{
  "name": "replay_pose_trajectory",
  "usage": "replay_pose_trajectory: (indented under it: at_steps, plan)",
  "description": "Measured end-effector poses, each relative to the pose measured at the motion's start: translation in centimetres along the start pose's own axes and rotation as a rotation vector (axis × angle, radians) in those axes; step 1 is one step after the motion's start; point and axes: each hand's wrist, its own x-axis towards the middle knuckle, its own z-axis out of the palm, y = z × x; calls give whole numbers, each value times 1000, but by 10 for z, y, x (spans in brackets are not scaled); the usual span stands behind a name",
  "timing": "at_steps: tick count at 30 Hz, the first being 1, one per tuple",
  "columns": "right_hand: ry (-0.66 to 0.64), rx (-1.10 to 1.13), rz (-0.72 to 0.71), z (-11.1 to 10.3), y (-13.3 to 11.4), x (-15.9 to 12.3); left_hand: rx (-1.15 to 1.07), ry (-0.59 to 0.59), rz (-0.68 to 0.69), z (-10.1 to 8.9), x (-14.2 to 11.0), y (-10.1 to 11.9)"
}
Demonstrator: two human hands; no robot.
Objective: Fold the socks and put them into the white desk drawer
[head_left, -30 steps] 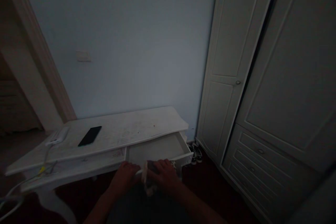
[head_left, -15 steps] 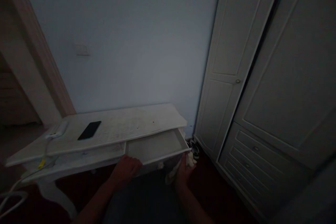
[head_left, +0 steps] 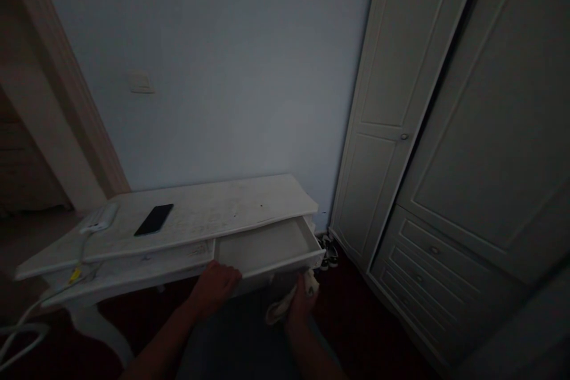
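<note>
The drawer (head_left: 267,246) stands open from the white bench (head_left: 231,199) — left hand (head_left: 217,286) gripping its front edge, right hand (head_left: 301,303) with fingers closed round a pale cloth (head_left: 281,307), just below.

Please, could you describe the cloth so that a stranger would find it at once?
Start at the white desk and go to its pulled-out drawer at the right. In the picture, just below the drawer's front edge, the right hand grips the cloth: pale and crumpled, unlike the rigid, straight-edged drawer.
</note>
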Motion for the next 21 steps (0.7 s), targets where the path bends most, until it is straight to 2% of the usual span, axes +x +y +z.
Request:
replay_pose_trajectory:
  at_steps: [4,7,9,11,15,17,19,21]
  plan:
    - [191,-63,-116,-31,-48,35,12,-20,15,1,-1,-2]
    - [175,-99,-348,-46,-80,60,-15,-35,10,-1,0,-1]
    - [44,-170,-512,-44,-88,63,-40,-45,-3,-2,1,-2]
    - [-159,-302,-679,-31,-85,52,-62,-58,-23,-1,1,-3]
    - [-618,-605,-1094,12,-63,-6,-96,-84,-93,7,3,-11]
    - [-799,-744,-1302,33,-53,-38,-121,-90,-127,11,4,-17]
    - [-898,-831,-1477,49,-42,-63,-150,-92,-155,13,5,-21]
    - [-922,-875,-1606,59,-29,-78,-182,-96,-166,13,7,-24]
